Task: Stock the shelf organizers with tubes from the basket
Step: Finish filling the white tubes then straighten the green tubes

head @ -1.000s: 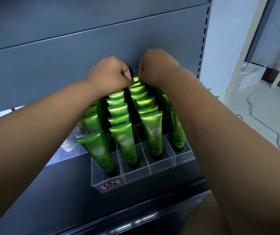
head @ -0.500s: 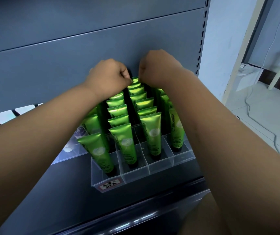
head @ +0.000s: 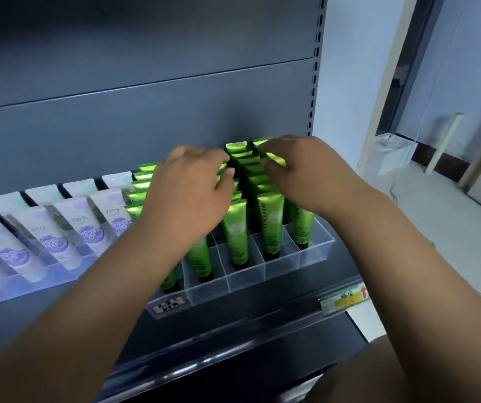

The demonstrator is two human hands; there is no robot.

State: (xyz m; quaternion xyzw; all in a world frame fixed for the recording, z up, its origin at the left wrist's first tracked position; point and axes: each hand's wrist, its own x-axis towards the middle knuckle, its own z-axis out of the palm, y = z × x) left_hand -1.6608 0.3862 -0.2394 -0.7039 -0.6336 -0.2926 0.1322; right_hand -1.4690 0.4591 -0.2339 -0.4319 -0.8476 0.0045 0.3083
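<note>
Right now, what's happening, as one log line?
left hand: fingers relaxed over green tubes | right hand: touching rear tube tops | organizer: tubes stand in rows

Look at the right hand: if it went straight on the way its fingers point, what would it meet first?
Most likely the crimped tops of the back-row green tubes: the right hand points left and away toward them, its fingers seemingly at them. The left hand lies just beyond, though depth is unclear.

yellow price label (head: pixel 345 298), white floor box (head: pixel 393 154)
</note>
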